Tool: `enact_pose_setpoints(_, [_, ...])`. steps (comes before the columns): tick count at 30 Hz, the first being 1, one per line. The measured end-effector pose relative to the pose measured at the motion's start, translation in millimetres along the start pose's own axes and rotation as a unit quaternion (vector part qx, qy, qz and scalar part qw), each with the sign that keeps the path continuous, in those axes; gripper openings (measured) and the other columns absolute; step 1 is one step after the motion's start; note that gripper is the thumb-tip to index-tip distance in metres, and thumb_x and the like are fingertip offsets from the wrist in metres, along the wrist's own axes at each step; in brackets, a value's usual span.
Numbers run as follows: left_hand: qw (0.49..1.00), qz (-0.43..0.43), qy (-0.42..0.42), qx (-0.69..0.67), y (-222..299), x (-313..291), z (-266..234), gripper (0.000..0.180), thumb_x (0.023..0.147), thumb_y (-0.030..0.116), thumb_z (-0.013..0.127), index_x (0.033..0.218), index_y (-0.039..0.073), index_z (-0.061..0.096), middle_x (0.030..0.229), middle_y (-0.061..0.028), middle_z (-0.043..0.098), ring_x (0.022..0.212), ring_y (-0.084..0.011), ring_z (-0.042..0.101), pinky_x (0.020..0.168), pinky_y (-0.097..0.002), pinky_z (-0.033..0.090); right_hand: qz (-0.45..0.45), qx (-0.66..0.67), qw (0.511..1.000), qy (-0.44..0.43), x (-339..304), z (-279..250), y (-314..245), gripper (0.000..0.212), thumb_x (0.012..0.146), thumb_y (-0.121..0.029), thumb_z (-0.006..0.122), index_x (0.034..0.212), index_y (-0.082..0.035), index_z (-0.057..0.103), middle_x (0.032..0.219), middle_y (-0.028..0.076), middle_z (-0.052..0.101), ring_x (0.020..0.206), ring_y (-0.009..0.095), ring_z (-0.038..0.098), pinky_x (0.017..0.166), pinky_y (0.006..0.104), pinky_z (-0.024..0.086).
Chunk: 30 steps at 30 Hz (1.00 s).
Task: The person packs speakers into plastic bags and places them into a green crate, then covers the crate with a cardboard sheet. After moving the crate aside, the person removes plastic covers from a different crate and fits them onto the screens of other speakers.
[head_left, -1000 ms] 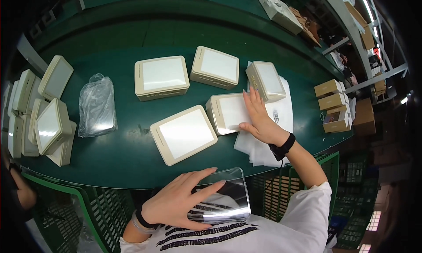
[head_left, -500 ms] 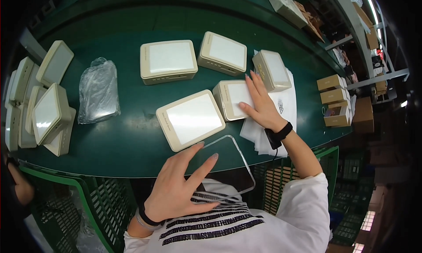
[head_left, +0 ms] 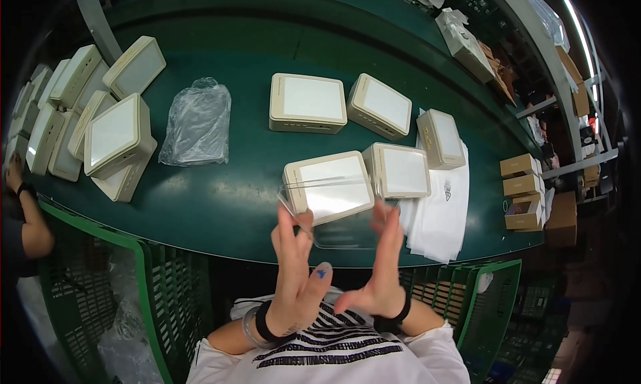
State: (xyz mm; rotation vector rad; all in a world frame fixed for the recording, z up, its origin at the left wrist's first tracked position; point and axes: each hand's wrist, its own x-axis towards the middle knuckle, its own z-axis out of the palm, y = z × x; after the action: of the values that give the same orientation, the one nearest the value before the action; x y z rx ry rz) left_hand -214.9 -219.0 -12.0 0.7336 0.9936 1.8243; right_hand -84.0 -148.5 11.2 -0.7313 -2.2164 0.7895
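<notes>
Between both hands hangs a clear plastic cover (head_left: 347, 240), rectangular and shallow, tilted above the table's near edge. My left hand (head_left: 297, 284) holds its left end with the fingers, thumb standing apart. At the right end, my right hand (head_left: 379, 277) has its fingers against the cover, slightly smeared by motion. Just beyond it lies a cream box-shaped device with a white panel (head_left: 327, 177), partly seen through the cover. A second cream device (head_left: 404, 172) touches its right side. Farther back are a wide cream device (head_left: 310, 97), another turned askew (head_left: 386, 103) and one at the right (head_left: 441, 140).
Several cream devices (head_left: 110, 133) are piled at the left of the green table (head_left: 200, 200). A plastic-wrapped bundle (head_left: 198, 127) lies beside them. White bags (head_left: 441, 224) lie right, small cartons (head_left: 521, 183) farther right. Green crates (head_left: 143, 284) stand below the near edge. Another person's arm (head_left: 33, 224) shows far left.
My right hand has left the cream device and come to the clear cover's right end. The cover has risen from near my lap to over the nearest device. The view has shifted.
</notes>
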Motion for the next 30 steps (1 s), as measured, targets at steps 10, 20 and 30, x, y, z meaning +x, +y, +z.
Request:
enact_pose_setpoints(10, [0.99,-0.058,-0.07,0.103,4.0,-0.7,-31.3,0.08,0.09,0.027,0.054,0.148,-0.001,0.008,0.145,-0.0203,0.026,0.139,-0.034,0.024,0.112,-0.0447,0.02,-0.088,-0.116,0.936,-0.32,88.8,-56.2,70.5,0.115,0.058,-0.019,0.081,0.147,0.0,0.013,0.146,0.023,0.027,0.133,0.037,0.031,0.11,0.0405,0.03])
enact_pose_setpoints(20, [0.804,0.094,-0.2,0.551,15.4,79.6,-62.6,0.107,0.063,0.029,0.084,0.143,-0.004,0.022,0.146,-0.0233,0.029,0.135,-0.0392,0.031,0.108,-0.0478,0.029,-0.102,-0.125,0.886,-0.434,119.5,-50.2,80.8,0.115,0.057,-0.015,0.079,0.149,-0.003,0.011,0.149,0.021,0.026,0.137,0.037,0.026,0.114,0.0413,0.023])
enact_pose_setpoints(30, [0.74,0.04,-0.216,0.636,13.7,98.0,-50.8,0.105,0.06,0.034,0.084,0.141,-0.004,0.029,0.146,-0.0181,0.032,0.135,-0.03,0.034,0.107,-0.0489,0.031,-0.036,-0.071,0.912,-0.402,125.5,-63.6,116.7,0.134,0.053,-0.023,0.088,0.149,-0.007,-0.005,0.151,0.021,0.023,0.139,0.036,0.024,0.116,0.0479,0.015])
